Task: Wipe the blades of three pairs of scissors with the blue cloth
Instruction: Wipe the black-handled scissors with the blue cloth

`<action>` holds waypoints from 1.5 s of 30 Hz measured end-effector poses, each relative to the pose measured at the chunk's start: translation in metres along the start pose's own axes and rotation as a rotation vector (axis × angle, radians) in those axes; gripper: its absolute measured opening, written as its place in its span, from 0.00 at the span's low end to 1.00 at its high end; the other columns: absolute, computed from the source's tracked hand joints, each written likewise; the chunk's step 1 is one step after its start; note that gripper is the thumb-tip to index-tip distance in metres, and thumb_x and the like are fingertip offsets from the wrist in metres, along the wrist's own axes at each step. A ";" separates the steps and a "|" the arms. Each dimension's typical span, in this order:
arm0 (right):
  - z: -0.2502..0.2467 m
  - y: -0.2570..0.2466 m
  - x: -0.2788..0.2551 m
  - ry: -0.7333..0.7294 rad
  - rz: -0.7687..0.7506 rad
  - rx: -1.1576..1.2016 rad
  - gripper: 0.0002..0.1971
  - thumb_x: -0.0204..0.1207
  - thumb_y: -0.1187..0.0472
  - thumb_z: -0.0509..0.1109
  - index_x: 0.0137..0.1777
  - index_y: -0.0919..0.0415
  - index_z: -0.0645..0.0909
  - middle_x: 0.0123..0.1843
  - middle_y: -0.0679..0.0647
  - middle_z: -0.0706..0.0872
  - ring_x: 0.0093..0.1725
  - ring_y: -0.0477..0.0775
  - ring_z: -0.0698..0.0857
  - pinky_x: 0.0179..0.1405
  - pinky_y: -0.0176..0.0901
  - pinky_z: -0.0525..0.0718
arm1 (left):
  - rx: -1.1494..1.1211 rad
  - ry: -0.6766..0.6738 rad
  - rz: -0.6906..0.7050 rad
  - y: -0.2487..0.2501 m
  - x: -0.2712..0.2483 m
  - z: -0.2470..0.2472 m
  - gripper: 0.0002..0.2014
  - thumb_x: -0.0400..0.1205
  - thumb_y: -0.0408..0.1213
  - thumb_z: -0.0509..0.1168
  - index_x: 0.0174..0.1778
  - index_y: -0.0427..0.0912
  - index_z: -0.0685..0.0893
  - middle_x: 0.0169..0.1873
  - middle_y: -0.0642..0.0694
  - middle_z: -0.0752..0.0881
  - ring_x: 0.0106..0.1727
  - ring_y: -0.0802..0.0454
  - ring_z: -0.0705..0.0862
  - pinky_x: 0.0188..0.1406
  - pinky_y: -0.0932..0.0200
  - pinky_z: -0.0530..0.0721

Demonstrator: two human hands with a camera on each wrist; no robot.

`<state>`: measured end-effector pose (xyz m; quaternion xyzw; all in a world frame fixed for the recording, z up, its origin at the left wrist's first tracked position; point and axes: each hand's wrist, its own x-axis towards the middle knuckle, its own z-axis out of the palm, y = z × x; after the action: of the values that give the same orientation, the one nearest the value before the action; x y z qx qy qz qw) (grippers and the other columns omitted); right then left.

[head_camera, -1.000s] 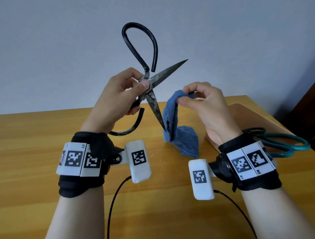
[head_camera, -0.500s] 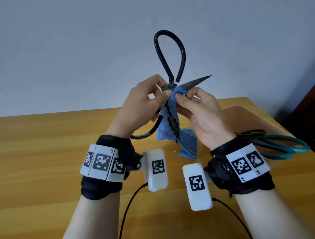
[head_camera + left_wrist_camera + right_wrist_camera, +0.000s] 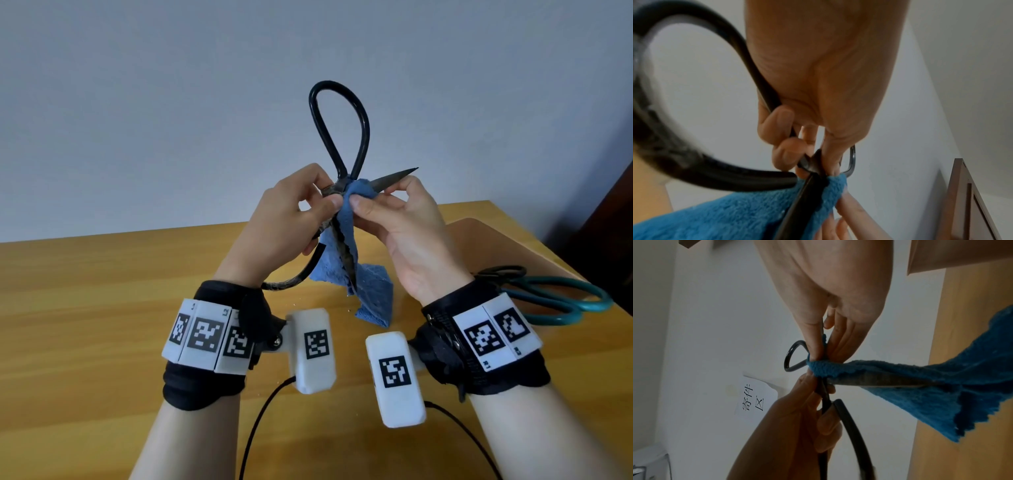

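Note:
Black iron scissors (image 3: 339, 137) with big loop handles stand spread open in the air above the table. My left hand (image 3: 291, 219) grips them at the pivot (image 3: 812, 164), fingers curled round the metal. My right hand (image 3: 387, 212) pinches the blue cloth (image 3: 356, 195) round the base of the upper blade, whose tip (image 3: 400, 174) sticks out to the right. The other blade (image 3: 346, 253) points down in front of the hanging cloth (image 3: 931, 386). The cloth's lower end (image 3: 373, 298) reaches the table.
Teal-handled scissors (image 3: 561, 298) and a dark-handled pair (image 3: 500, 272) lie on a brown board (image 3: 479, 236) at the table's right, behind my right wrist. The wooden table (image 3: 85, 308) spreads left. A dark door frame (image 3: 616, 222) stands at the far right.
A second ago my right hand held the cloth apart from the scissors. The hands have come together since, and the cloth is now wrapped round the upper blade at the pivot.

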<state>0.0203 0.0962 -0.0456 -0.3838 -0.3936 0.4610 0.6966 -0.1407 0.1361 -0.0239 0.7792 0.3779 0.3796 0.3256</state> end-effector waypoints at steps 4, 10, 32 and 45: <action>-0.002 -0.006 0.002 0.062 -0.036 0.059 0.21 0.75 0.76 0.73 0.57 0.59 0.66 0.46 0.65 0.90 0.43 0.58 0.91 0.54 0.50 0.89 | -0.062 -0.004 -0.006 0.003 -0.001 0.000 0.08 0.89 0.38 0.64 0.48 0.38 0.79 0.36 0.46 0.81 0.21 0.49 0.73 0.23 0.64 0.74; 0.001 -0.002 0.000 0.042 -0.030 0.044 0.20 0.76 0.76 0.73 0.60 0.62 0.68 0.51 0.67 0.90 0.49 0.60 0.91 0.61 0.54 0.88 | -0.048 0.006 -0.013 0.001 -0.001 -0.002 0.07 0.88 0.38 0.64 0.47 0.39 0.78 0.33 0.49 0.81 0.20 0.50 0.73 0.22 0.62 0.73; -0.008 -0.003 0.005 0.066 -0.046 0.117 0.21 0.75 0.78 0.72 0.56 0.59 0.66 0.51 0.70 0.89 0.49 0.61 0.90 0.57 0.53 0.89 | -0.037 -0.009 -0.027 -0.002 -0.001 -0.002 0.08 0.89 0.38 0.64 0.48 0.38 0.79 0.34 0.46 0.80 0.19 0.53 0.71 0.22 0.64 0.72; 0.000 0.001 0.003 0.023 -0.005 -0.022 0.20 0.73 0.77 0.75 0.55 0.62 0.68 0.49 0.70 0.90 0.48 0.64 0.91 0.59 0.58 0.89 | -0.021 -0.001 -0.017 -0.002 -0.001 -0.001 0.07 0.88 0.39 0.64 0.48 0.39 0.79 0.34 0.47 0.81 0.21 0.49 0.72 0.25 0.57 0.73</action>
<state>0.0208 0.0988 -0.0458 -0.3959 -0.3916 0.4503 0.6980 -0.1427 0.1367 -0.0256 0.7729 0.3801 0.3802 0.3371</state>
